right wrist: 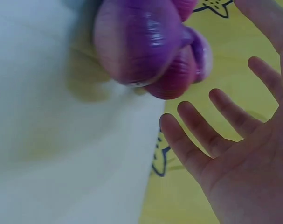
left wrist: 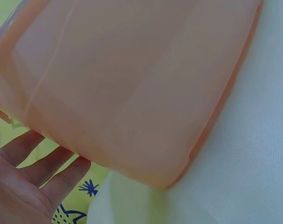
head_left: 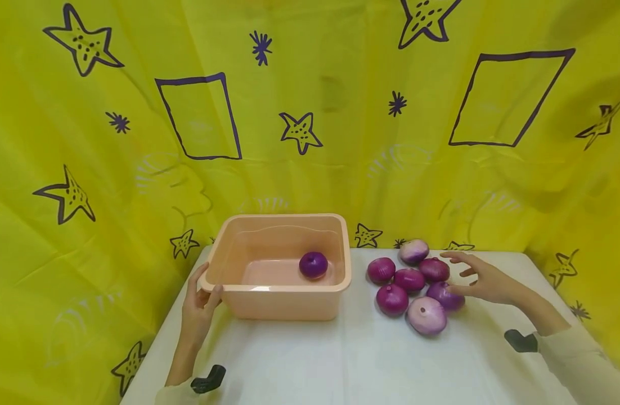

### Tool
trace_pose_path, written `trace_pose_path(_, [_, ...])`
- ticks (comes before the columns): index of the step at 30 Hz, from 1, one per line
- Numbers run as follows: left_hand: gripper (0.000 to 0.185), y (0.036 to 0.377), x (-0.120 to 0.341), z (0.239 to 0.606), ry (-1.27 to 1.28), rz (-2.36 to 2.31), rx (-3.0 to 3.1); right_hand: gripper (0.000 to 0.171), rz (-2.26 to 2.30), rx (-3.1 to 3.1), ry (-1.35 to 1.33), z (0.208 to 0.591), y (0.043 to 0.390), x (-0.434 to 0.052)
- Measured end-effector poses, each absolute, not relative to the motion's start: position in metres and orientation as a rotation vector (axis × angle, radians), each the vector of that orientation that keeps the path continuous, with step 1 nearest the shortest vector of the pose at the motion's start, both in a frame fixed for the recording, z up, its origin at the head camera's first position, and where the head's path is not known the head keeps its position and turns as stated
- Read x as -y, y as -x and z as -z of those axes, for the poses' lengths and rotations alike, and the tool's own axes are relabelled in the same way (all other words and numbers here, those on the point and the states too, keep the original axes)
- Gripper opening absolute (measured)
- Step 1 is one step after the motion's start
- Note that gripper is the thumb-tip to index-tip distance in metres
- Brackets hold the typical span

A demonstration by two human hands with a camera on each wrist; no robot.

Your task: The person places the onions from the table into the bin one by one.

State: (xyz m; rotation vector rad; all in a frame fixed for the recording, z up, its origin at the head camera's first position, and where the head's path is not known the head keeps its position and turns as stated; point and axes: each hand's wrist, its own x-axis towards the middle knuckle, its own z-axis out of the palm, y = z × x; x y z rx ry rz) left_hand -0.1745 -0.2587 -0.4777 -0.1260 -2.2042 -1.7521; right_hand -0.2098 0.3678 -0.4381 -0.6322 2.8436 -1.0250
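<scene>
Red onions [head_left: 416,284], seven in a loose cluster, lie on the white worktop [head_left: 340,360] to the right of a peach plastic basin [head_left: 284,298]; an eighth red onion in the basin [head_left: 313,264] rests on its floor near the right wall. The cluster sits just beside the basin's right wall but apart from it, within the reach of the right hand [head_left: 479,278]. That hand hovers at the right edge of the cluster with its fingers spread and nearly straight, holding nothing; the head view suggests its thumb is at or just touching the nearest onion [head_left: 444,295], though contact cannot be confirmed. The right wrist view shows the open palm facing the onions with a gap between the fingertips [right wrist: 171,126] and the nearest purple skin, a posture that fits an approach to a grasp not yet closed.

The left hand [head_left: 201,306] is set against the basin's near left corner, thumb over the rim and fingers along the outer wall. The left wrist view shows these fingers [left wrist: 34,163] lying straight beneath the wall's curve, so the hand braces the basin and does not clench it; judged from this, the contact serves to keep the light basin from sliding. A yellow cloth backdrop [head_left: 310,112] printed with stars and squares encloses the worktop on three sides.
</scene>
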Motion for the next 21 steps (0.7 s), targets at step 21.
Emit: trace_pose_path(21, [0.062, 0.175, 0.258, 0.48, 0.121, 1.754, 2.217, 0.061, 1.075, -2.701, 0.741, 0.483, 0.2, -0.376])
